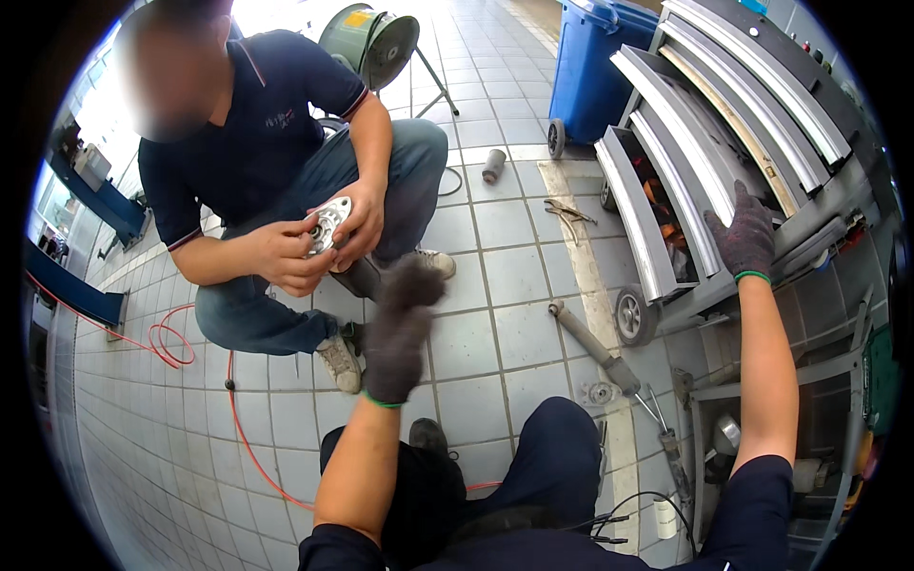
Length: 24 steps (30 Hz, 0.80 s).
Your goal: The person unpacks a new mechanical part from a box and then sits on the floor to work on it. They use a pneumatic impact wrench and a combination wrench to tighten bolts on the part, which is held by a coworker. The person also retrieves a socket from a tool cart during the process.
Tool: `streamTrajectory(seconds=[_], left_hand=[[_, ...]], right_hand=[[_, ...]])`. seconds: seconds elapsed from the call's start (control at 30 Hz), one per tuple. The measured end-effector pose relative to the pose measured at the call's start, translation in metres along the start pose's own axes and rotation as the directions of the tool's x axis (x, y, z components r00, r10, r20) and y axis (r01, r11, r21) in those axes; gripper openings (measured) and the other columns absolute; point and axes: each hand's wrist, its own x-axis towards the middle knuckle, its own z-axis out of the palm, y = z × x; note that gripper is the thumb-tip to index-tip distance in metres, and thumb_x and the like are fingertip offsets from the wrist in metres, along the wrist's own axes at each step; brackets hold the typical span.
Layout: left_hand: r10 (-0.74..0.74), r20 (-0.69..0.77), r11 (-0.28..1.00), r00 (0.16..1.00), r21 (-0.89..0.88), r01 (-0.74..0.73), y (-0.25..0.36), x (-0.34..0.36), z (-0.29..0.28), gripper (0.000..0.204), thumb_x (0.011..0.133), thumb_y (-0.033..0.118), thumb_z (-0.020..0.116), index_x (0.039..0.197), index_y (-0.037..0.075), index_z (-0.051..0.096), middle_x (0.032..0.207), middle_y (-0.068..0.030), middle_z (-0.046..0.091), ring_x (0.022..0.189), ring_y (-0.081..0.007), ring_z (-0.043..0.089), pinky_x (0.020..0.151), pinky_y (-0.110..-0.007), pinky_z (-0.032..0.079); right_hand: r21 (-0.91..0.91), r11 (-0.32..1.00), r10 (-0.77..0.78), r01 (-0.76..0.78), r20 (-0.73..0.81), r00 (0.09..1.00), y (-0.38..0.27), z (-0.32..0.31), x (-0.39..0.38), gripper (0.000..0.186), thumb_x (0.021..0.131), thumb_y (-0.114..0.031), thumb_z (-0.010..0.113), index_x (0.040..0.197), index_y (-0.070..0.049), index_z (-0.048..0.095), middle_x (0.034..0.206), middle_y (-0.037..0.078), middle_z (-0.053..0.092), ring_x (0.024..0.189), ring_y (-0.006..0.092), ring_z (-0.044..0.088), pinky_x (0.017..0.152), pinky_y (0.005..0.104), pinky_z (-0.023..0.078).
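Observation:
My right hand (745, 236), in a dark glove with a green cuff, rests on the silver front edge of a tool cabinet drawer (700, 152). Its fingers are stretched out and apart, not wrapped round the edge. My left hand (400, 333), gloved alike, is raised in front of me above the tiled floor. Motion smears its fingers, and nothing is plainly seen in it. A crouching person (257, 162) on the left holds a round silver metal mount (328, 226) in both bare hands, close to my left hand.
A lower drawer (657, 224) stands pulled out with orange and red items inside. On the floor lie a shock absorber (597, 350), locking pliers (569, 211) and a grey cylinder (494, 166). A blue wheeled bin (595, 71), a green fan (371, 48) and a red hose (246, 433) are around.

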Motion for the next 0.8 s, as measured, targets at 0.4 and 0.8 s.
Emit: streamTrajectory(seconds=[0.4,0.8], left_hand=[[0.272,-0.277,0.513,0.922,-0.769,-0.383,0.045,-0.019,-0.084,0.074,0.113,0.059,0.041,0.17,0.012,0.032,0.17,-0.0198,0.041,0.151,-0.0386,0.048,0.126,-0.055,0.038],[0.33,-0.316,0.443,0.89,-0.78,-0.441,0.059,-0.028,-0.101,0.07,0.113,0.057,0.043,0.165,0.011,0.04,0.165,-0.019,0.047,0.149,-0.037,0.051,0.126,-0.053,0.037]], right_hand=[[0.031,0.996,-0.08,0.087,-0.186,0.979,0.047,0.06,-0.003,0.08,0.097,-0.047,0.075,0.159,-0.003,0.05,0.156,0.025,0.056,0.143,0.0419,0.054,0.119,0.0478,0.044],[-0.091,0.995,-0.058,0.048,-0.107,0.993,0.017,0.04,0.0,0.075,0.104,-0.048,0.067,0.164,-0.01,0.043,0.157,0.022,0.055,0.144,0.0392,0.054,0.119,0.0472,0.044]])
